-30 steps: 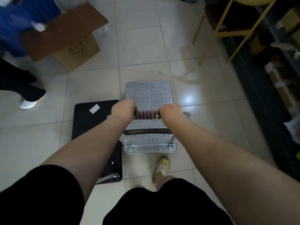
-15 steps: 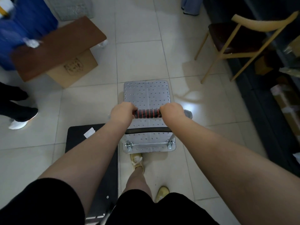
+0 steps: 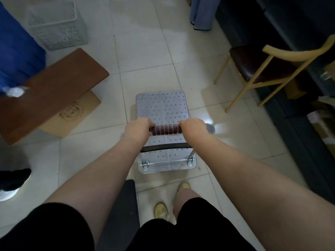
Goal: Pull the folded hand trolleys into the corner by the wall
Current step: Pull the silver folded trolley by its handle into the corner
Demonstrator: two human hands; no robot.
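A silver hand trolley (image 3: 162, 105) with a dotted metal deck stands on the tiled floor in front of me. Its handle (image 3: 165, 130) has a black and red ribbed grip. My left hand (image 3: 138, 128) is closed on the handle's left end and my right hand (image 3: 193, 128) on its right end. A second, black trolley (image 3: 125, 205) lies flat on the floor at my left leg, mostly hidden by my left arm.
A cardboard box (image 3: 72, 113) with a brown board (image 3: 52, 93) on it sits at the left. A white basket (image 3: 58, 26) stands behind it. A wooden chair (image 3: 268, 69) and dark shelving line the right side. Another person's shoe (image 3: 10, 183) is at the far left.
I have stepped backwards with the silver trolley: the black trolley has slid down to my leg, and the chair, box and basket have come further into view.
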